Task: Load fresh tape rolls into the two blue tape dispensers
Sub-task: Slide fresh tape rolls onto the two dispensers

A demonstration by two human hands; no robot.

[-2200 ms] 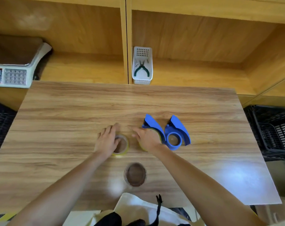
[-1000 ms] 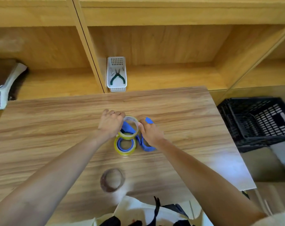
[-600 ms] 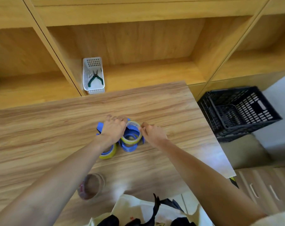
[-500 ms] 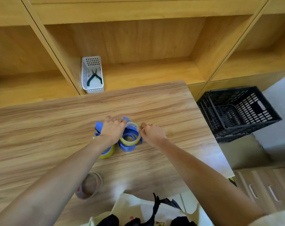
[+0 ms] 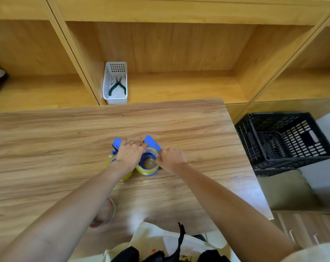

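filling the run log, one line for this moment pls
step: seating tape roll on right dispenser | left hand, right hand: both on roll

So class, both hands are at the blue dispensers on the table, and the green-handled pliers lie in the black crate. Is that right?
Not quite. The head view shows the pliers in the white basket on the shelf, not the black crate. Both hands, left and right, are indeed at the dispensers.

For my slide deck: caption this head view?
Both hands press a tape roll onto a blue dispenser on the table.
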